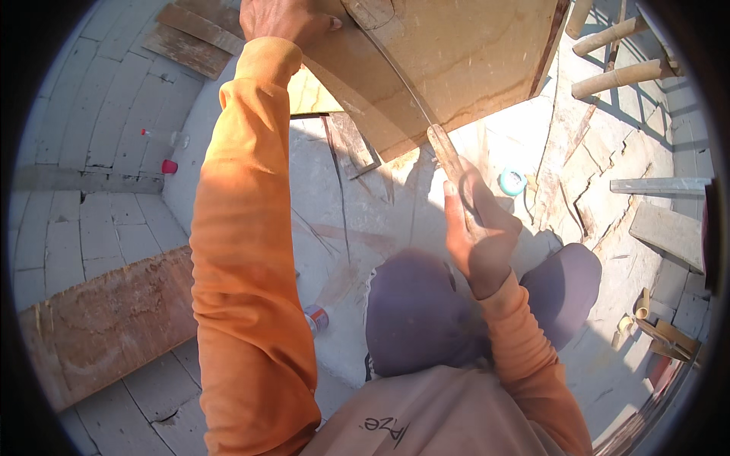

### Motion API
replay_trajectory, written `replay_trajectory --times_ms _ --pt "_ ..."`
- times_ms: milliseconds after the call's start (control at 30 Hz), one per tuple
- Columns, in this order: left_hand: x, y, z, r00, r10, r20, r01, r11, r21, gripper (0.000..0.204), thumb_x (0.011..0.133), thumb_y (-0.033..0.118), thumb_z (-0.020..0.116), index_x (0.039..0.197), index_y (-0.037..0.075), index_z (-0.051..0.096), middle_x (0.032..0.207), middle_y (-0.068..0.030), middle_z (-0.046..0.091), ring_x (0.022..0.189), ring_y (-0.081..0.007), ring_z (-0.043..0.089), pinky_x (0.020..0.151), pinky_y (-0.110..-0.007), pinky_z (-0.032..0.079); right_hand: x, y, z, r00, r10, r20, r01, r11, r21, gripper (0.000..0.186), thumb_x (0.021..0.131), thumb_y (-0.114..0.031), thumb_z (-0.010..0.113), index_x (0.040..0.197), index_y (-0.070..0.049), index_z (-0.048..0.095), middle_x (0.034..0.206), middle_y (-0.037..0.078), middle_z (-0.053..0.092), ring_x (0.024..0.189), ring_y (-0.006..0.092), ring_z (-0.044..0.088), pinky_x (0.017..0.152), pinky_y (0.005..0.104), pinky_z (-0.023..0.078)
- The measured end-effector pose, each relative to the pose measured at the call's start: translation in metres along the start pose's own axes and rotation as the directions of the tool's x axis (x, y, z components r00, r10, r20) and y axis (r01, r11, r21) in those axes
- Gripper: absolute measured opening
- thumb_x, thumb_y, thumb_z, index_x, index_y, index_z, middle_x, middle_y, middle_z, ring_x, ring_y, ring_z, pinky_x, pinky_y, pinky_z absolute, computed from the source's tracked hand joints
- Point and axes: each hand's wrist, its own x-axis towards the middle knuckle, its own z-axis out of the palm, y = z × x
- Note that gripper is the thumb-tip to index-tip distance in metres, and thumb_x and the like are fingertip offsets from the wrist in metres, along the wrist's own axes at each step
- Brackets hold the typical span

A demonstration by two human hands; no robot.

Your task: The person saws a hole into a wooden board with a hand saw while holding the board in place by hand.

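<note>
At left in the head view, grey blockwork (114, 106) borders the pale floor (327, 220). Right of centre, the right hand (487, 228) curls round a wooden-handled blade (439, 143), pointing upper left, long axis diagonal across a plywood board (479, 64). The left hand (285, 21), top edge, is partly cut off; its opening and hold I cannot tell.

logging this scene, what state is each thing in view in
Plywood sheet, partly sunlit, partly shaded
Wooden-handled blade, held, slanted across the sheet
Right hand, closed around the blade's handle
Left hand, at the sheet, grip unclear
Clear bottle, lying on its side, red cap on
Turquoise round item, in sunlight
</note>
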Motion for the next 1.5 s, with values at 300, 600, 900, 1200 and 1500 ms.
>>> replay_trajectory --times_ms 300,600,900,1200,1500 --pt "0.017 -0.023 0.011 0.999 -0.036 0.028 0.035 0.999 0.037 0.077 0.063 0.04 0.09 0.125 0.009 0.057 0.123 -0.0145 0.069 0.12 -0.0354 0.062 0.101 -0.049 0.045 -0.02 -0.054 -0.124 0.961 0.192 0.198 -0.18 0.981 -0.078 0.036 0.091 -0.001 0.069 0.123 0.016 0.065 0.088 0.026 0.076 0.076 0.0244 0.077 0.065 0.0311 0.057" --pt "0.016 -0.01 0.003 0.998 -0.01 0.067 0.011 1.0 -0.016 0.077 0.064 0.034 0.089 0.13 0.014 0.054 0.115 -0.0123 0.071 0.113 -0.0329 0.066 0.093 -0.051 0.05 -0.046 -0.051 -0.153 0.89 0.455 -0.03 -0.453 0.89 0.048 0.052 0.102 -0.029 0.054 0.125 0.017 0.063 0.068 0.01 0.064 0.058 0.0115 0.058 0.055 0.0249 0.045" --pt "-0.002 -0.007 -0.007 0.993 0.117 0.028 -0.119 0.982 0.145 0.083 0.072 0.04 0.087 0.144 0.024 0.051 0.124 -0.0064 0.064 0.123 -0.0298 0.059 0.098 -0.047 0.046 0.005 -0.028 -0.074 0.977 0.128 -0.168 -0.089 0.97 0.225 0.034 0.097 -0.004 0.064 0.127 0.013 0.065 0.072 0.01 0.068 0.061 0.0099 0.061 0.057 0.025 0.049" --pt "0.023 -0.016 0.011 0.989 0.058 0.137 -0.04 0.991 -0.128 0.064 0.076 0.028 0.084 0.128 0.008 0.053 0.122 -0.0103 0.068 0.118 -0.0363 0.063 0.096 -0.05 0.045 0.012 -0.033 -0.053 0.993 0.057 -0.1 -0.047 0.994 0.094 0.034 0.09 0.001 0.073 0.123 0.011 0.068 0.073 0.012 0.069 0.058 0.012 0.063 0.057 0.0267 0.051" --pt "0.01 0.0 -0.008 0.992 0.112 -0.059 -0.125 0.934 -0.336 0.059 0.074 0.007 0.073 0.128 0.017 0.051 0.087 -0.0195 0.07 0.092 -0.0451 0.068 0.076 -0.055 0.052 0.009 -0.025 -0.045 0.992 -0.006 -0.125 0.025 0.989 0.148 0.037 0.089 0.002 0.074 0.125 0.01 0.067 0.083 0.018 0.075 0.068 0.0195 0.074 0.061 0.0278 0.056"
